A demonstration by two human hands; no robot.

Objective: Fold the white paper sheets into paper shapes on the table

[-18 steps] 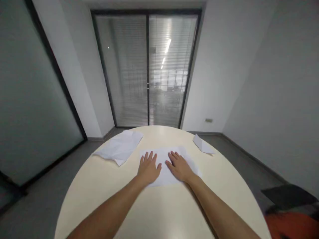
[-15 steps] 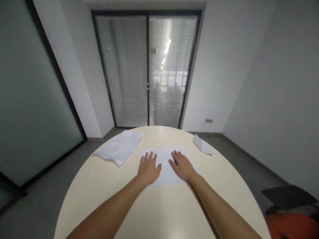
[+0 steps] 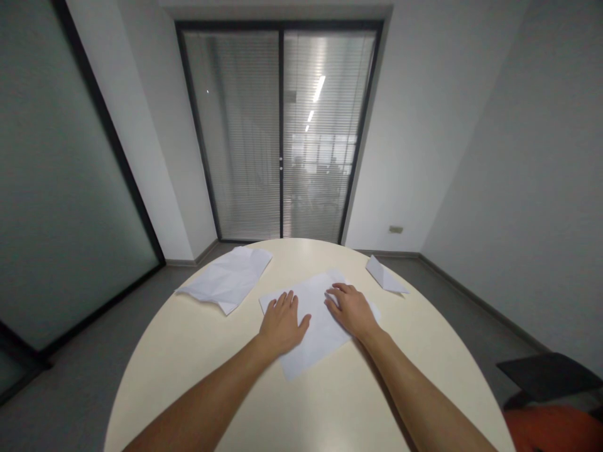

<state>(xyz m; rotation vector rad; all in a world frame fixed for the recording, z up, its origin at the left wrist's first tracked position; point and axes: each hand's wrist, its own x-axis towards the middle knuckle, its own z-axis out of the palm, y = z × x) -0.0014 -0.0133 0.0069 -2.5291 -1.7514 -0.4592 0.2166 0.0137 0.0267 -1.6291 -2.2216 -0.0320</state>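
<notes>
A white sheet of paper lies turned at an angle on the round table. On its left part rests my left hand, palm down, with the thumb held away from the fingers. My right hand is on the sheet's right part, its fingers slightly bent and apart. Neither hand grips anything. Parts of the sheet are covered by both hands.
A creased sheet of paper lies at the table's far left. Near the right edge sits a folded piece of paper. Beyond the table is a glass door with blinds. An orange and black chair stands at the lower right.
The sheet under my hands has turned counterclockwise, its near left corner now closer to me. My right fingers are more bent; my left hand has shifted slightly towards me.
</notes>
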